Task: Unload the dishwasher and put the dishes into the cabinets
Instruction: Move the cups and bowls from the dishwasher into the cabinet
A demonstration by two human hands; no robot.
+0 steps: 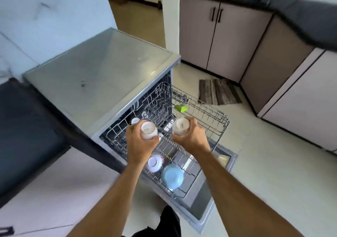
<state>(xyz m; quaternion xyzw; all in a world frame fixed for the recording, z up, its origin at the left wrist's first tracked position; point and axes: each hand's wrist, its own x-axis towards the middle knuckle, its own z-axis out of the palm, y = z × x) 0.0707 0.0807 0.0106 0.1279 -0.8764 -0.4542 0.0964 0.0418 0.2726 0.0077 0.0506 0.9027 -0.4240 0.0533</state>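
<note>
Your left hand [140, 141] has its grip curled round an upturned cream cup [148, 130], and your right hand [191, 136] holds a second cream cup [181, 127] the same way, both at the centre of the frame above the pulled-out wire rack [209, 114]. Lower in that rack sit a white bowl [155, 162] and, touching it, a blue bowl [172, 176], both upside down. A striped mat [218, 91] lies on the floor toward the upper right.

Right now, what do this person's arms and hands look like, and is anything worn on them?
Both forearms are bare up to the bottom edge of the picture: no sleeves show. The left hand and the right hand wear no gloves, and no watch, bracelet or ring can be seen. The frame is slightly blurred, so small details could be missed.
</note>
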